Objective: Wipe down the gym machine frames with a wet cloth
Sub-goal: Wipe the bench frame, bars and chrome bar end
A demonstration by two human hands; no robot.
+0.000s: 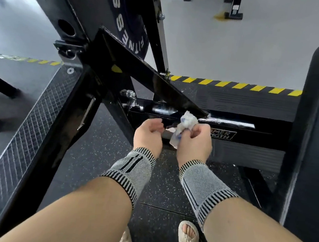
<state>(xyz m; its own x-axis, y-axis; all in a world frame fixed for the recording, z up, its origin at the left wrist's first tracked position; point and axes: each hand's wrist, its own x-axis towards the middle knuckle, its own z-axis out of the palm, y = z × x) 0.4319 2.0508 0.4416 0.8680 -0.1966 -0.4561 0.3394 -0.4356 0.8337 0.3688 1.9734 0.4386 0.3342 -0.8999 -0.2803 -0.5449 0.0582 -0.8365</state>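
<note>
A crumpled white cloth [188, 121] with blue marks is bunched in my right hand [195, 141], just in front of the low black horizontal frame bar [237, 125] of the gym machine. The bar's top shines wet. My left hand [148, 134] is curled beside the cloth, its fingertips near the cloth's left edge; whether they touch it is unclear. Both wrists wear grey knitted sleeves. A slanted black frame beam [140, 69] runs down to the bar right above the cloth.
A textured black footplate [25, 128] slopes at the left. A black weight plate [129, 17] with white letters hangs above. A black pad [315, 134] stands at the right. Yellow-black hazard tape [235, 85] edges the speckled rubber floor [98, 154]. My sandalled feet [188, 239] are below.
</note>
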